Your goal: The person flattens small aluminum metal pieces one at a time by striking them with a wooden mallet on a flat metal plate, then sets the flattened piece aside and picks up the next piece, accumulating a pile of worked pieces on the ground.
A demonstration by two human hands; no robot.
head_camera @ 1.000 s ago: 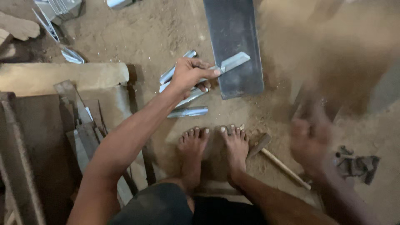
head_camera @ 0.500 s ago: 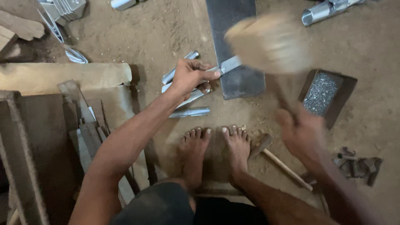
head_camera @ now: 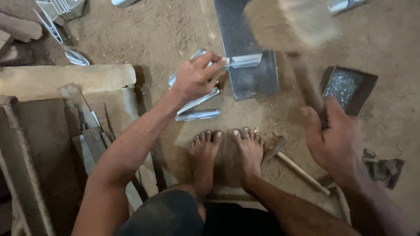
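Observation:
My left hand (head_camera: 197,78) grips a folded strip of shiny sheet metal (head_camera: 246,61) and holds it flat on a dark steel anvil block (head_camera: 253,78) set in the dirt. My right hand (head_camera: 334,140) is closed round the handle of a wooden mallet (head_camera: 291,24). The mallet's head is blurred and hangs above the block, over the strip. Several more bent metal strips (head_camera: 197,114) lie on the ground just under my left hand. My bare feet (head_camera: 227,153) rest on the dirt below the block.
A small dark tray of tiny metal bits (head_camera: 348,89) sits right of the block. A hammer (head_camera: 297,168) lies by my right foot. Metal scraps (head_camera: 385,168) lie at the right. Wooden planks and metal strips (head_camera: 87,131) fill the left; stacked metal pieces (head_camera: 57,13) lie top left.
The mallet has swung up and inward in my right hand, from the far right to above the block. My left hand has kept the strip pressed on the block.

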